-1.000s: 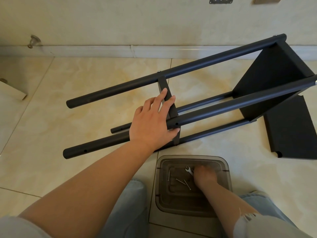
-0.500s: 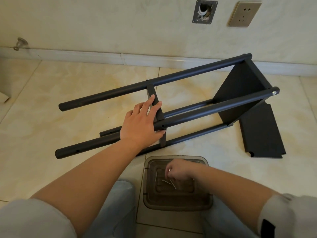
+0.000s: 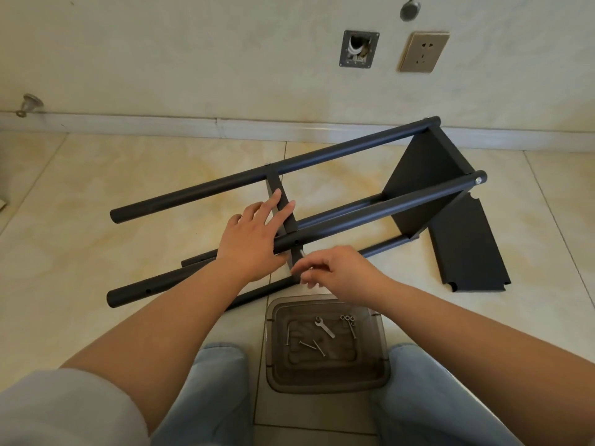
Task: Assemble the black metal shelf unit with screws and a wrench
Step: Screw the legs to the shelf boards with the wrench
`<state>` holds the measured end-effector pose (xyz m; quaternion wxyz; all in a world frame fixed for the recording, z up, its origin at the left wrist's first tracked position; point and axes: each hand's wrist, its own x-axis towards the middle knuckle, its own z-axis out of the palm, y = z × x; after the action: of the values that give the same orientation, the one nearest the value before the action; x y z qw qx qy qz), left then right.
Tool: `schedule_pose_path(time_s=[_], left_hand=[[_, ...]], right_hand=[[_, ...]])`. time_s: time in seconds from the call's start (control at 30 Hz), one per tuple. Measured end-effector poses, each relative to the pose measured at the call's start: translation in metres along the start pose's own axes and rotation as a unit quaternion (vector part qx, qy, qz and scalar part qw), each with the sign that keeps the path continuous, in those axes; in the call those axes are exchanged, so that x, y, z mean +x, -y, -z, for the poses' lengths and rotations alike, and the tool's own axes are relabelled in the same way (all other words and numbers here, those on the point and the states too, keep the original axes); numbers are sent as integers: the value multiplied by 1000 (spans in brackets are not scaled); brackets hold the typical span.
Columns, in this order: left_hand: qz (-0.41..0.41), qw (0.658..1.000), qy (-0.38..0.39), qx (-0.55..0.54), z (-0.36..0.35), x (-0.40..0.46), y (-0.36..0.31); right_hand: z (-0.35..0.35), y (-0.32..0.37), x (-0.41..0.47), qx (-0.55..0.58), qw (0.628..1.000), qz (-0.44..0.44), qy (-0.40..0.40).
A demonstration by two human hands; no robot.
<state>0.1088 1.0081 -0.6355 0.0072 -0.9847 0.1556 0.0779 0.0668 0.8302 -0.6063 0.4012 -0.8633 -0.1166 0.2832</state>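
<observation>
- Head view: your left hand lies flat on the shelf unit — rigid steel, steady it by the tube
- Your right hand pinches a small screw — slippery, hold near the head

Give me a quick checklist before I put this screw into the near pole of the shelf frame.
1. Screw in right hand: ok, its fingers pinch a screw at the frame.
2. Left hand steadying the near pole and crossbar: ok.
3. Screw hole in the pole visible: ok.
4. Screw tip lined up with the hole: cannot tell.
5. Wrench within reach: ok, lying in the plastic tray.
6. Spare screws and nuts in tray: ok.
</observation>
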Motion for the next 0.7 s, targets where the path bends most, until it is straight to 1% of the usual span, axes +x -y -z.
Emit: schedule_pose_path(time_s=[0.07,0.23,0.4,0.53,0.6,0.7], left_hand=[[1,1000,-7,-12,-1,0,-1],[0,1000,-14,-27,-3,2,1],[-2,999,-12,-33,-4,2,1],[-4,999,-11,-34,-4,2,0],[-5,999,-10,-35,-3,2,1],[-5,999,-10,-33,-3,2,1]], right_hand=[[1,-3,1,-15,1000,1,-22],[-1,-3,9,-20,999,22,-36],[-8,0,15,-61,996,35,-52],[-3,3,22,-1,997,9,-76],[-1,7,26,14,998,1,-60],[-1,11,29,-3,1000,11,-24]])
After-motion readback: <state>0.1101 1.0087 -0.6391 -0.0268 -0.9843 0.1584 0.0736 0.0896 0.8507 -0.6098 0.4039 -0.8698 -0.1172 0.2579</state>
